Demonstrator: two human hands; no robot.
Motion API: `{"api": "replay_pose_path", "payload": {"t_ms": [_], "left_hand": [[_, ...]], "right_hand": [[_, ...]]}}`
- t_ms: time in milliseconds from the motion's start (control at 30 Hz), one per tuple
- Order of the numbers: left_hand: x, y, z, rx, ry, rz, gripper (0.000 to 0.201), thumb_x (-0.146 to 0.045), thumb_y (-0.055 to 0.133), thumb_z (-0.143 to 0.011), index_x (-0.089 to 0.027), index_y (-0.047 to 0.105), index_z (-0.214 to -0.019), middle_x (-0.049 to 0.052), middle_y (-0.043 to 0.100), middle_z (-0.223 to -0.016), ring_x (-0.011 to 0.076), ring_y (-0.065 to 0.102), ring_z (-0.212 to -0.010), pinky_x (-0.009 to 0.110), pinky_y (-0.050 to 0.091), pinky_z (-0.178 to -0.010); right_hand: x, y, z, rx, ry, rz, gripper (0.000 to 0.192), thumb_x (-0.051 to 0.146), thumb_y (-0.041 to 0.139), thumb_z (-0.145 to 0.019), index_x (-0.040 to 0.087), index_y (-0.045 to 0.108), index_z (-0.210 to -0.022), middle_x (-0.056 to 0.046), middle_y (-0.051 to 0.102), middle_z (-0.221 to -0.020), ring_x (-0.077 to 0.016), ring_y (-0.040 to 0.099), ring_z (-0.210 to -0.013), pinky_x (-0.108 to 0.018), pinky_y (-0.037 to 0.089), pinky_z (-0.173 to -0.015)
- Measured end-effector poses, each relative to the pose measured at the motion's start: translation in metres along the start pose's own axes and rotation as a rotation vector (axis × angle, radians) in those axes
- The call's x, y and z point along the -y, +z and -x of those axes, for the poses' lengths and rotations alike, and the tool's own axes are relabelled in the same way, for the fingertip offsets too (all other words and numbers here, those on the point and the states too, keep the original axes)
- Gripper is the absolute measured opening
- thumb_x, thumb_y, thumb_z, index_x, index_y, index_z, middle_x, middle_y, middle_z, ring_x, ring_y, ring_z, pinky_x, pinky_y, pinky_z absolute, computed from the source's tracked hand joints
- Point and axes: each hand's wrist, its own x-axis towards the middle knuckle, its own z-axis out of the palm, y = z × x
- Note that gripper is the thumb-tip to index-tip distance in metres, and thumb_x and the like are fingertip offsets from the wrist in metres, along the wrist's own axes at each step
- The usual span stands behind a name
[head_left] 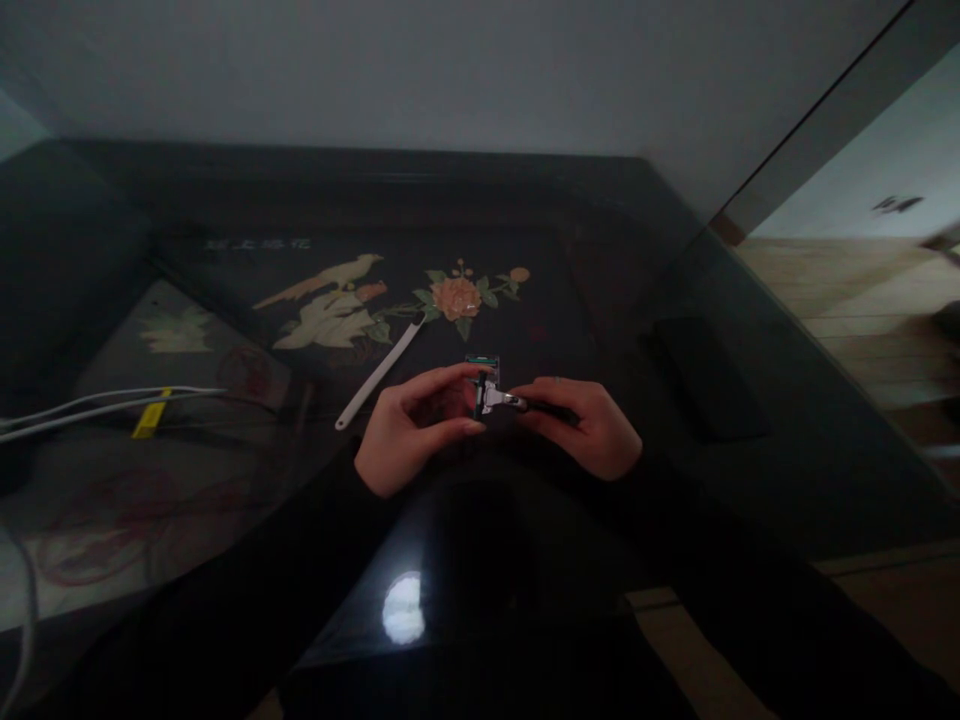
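Over a dark glass-topped table (225, 470), my right hand (585, 425) grips the dark handle of a razor (501, 400), its metal neck pointing left. My left hand (409, 425) pinches the razor's head between thumb and fingers. Just beyond the hands a small green-edged blade cartridge (482, 361) lies on the glass. Both my sleeves are black.
A long white strip (379, 375) lies on the glass to the left of the hands. White cables with a yellow tag (150, 412) run in from the left edge. A dark flat phone-like slab (709, 380) lies at the right. Bird and flower artwork (390, 300) shows under the glass.
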Motion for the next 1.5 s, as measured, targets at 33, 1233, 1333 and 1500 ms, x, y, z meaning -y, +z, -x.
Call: {"api": "replay_pose_path", "payload": {"t_ms": [33, 1233, 1333, 1500], "left_hand": [[0.0, 0.0, 0.0, -0.012, 0.005, -0.002, 0.043, -0.018, 0.082, -0.063, -0.02, 0.072, -0.105, 0.0, 0.067, -0.081, 0.0117, 0.058, -0.068, 0.022, 0.047, -0.064], [0.0, -0.004, -0.005, -0.178, 0.182, -0.656, 0.019, -0.026, 0.067, -0.081, -0.017, 0.072, -0.097, 0.0, 0.068, -0.073, 0.0129, 0.057, -0.063, 0.024, 0.045, -0.059], [0.002, -0.005, -0.005, -0.176, 0.181, -0.655, 0.018, -0.026, 0.066, -0.082, -0.017, 0.072, -0.097, 0.0, 0.066, -0.072, 0.0129, 0.056, -0.063, 0.025, 0.044, -0.058], [0.008, -0.01, -0.012, -0.125, 0.198, -0.673, 0.018, -0.025, 0.064, -0.083, -0.017, 0.07, -0.098, 0.001, 0.065, -0.075, 0.0134, 0.055, -0.066, 0.025, 0.044, -0.06]], "right_hand": [[0.0, 0.0, 0.0, -0.002, 0.003, -0.006, 0.019, 0.022, 0.054, -0.091, 0.015, 0.068, -0.102, -0.007, 0.074, -0.091, -0.0164, 0.068, -0.081, -0.027, 0.051, -0.073], [0.001, 0.01, 0.001, 0.091, 0.271, -0.042, 0.028, 0.027, 0.059, -0.086, 0.013, 0.067, -0.109, -0.005, 0.072, -0.081, -0.0141, 0.063, -0.065, -0.025, 0.046, -0.06], [-0.001, 0.011, 0.001, 0.14, 0.257, -0.033, 0.032, 0.024, 0.063, -0.083, 0.013, 0.065, -0.113, -0.006, 0.072, -0.088, -0.0153, 0.065, -0.071, -0.026, 0.049, -0.063], [-0.005, 0.012, 0.0, 0.146, 0.278, -0.049, 0.037, 0.021, 0.065, -0.081, 0.01, 0.064, -0.116, -0.006, 0.07, -0.084, -0.0143, 0.063, -0.068, -0.025, 0.048, -0.06]]}}
